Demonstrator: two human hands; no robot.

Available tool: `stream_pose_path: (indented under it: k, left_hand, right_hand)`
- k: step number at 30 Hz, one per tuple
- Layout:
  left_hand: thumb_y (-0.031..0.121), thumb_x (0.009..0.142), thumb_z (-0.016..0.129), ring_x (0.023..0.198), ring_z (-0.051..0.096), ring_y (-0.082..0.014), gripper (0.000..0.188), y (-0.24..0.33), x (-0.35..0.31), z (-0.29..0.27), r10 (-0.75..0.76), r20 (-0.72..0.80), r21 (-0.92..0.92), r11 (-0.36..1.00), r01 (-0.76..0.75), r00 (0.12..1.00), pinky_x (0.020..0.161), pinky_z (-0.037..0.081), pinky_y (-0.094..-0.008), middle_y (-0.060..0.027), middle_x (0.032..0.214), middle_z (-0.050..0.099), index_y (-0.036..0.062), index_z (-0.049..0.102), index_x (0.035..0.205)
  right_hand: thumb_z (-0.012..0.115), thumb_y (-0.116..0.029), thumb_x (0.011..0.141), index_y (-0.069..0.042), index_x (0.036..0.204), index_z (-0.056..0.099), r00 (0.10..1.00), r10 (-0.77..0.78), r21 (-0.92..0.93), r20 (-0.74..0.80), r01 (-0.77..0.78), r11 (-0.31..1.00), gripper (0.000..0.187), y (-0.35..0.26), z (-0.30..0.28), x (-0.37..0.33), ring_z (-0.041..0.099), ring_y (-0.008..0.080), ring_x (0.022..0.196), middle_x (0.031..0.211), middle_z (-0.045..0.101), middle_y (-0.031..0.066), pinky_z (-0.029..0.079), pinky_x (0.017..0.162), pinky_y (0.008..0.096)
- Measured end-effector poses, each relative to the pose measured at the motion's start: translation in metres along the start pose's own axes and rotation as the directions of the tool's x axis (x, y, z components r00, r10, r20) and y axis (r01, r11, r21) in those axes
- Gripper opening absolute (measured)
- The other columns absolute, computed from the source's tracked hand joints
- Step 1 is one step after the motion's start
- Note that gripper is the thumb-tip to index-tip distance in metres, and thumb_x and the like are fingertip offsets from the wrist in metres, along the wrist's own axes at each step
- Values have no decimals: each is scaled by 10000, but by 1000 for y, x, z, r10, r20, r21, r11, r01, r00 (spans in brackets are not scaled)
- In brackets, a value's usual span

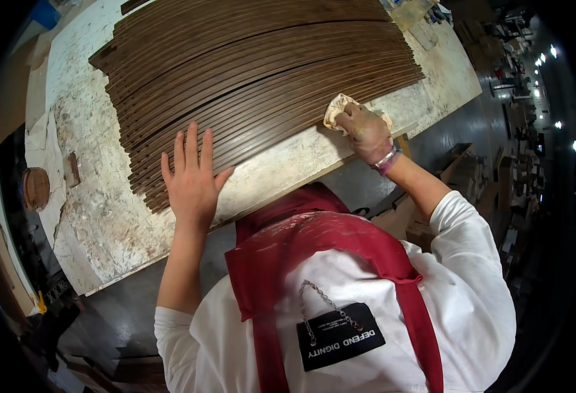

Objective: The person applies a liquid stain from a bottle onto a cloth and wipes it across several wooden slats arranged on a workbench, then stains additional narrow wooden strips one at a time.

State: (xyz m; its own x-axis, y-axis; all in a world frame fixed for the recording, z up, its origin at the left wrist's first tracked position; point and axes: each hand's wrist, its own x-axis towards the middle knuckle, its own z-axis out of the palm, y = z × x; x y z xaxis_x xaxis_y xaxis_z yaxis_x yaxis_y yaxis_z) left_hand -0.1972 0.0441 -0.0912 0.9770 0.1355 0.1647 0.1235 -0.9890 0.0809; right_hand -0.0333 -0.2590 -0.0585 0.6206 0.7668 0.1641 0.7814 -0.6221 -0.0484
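Slats (265,78) line the blotchy surface (117,229) at twelve. Left grip (193,187) lies splayed, right grip (368,133) clutches cloth (335,108). Lamps (553,50) glow toward two o'clock.

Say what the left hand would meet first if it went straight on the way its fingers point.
Most likely more of the dark brown slats; the left hand lies partly over them, though exact contact is unclear.

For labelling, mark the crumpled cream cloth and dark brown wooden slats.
Crumpled cream cloth (334,107), head view: its bunched left fold.
Dark brown wooden slats (265,67), head view: middle of the spread.
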Motion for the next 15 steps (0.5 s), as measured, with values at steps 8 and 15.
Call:
stream_pose_path:
  k: [8,15]
  left_hand:
    - [481,814,643,1393,316,-280,773,-2,-2,0,-14,36,-32,999,15,999,1108,251,-521,-48,1546,303,165,368,1464]
    - [485,822,636,1388,320,-281,754,2,3,-3,-2,24,-36,999,3,1000,1110,247,-521,-48,1538,311,169,380,1456]
  right_hand:
    - [725,-100,681,-116,924,636,976,-48,257,-213,104,961,259,-79,20,32,638,279,861,909,632,81,540,686,379]
    - [684,-20,656,-105,1036,624,982,27,252,-188,22,968,394,-21,23,12,629,291,905,960,634,104,534,753,387]
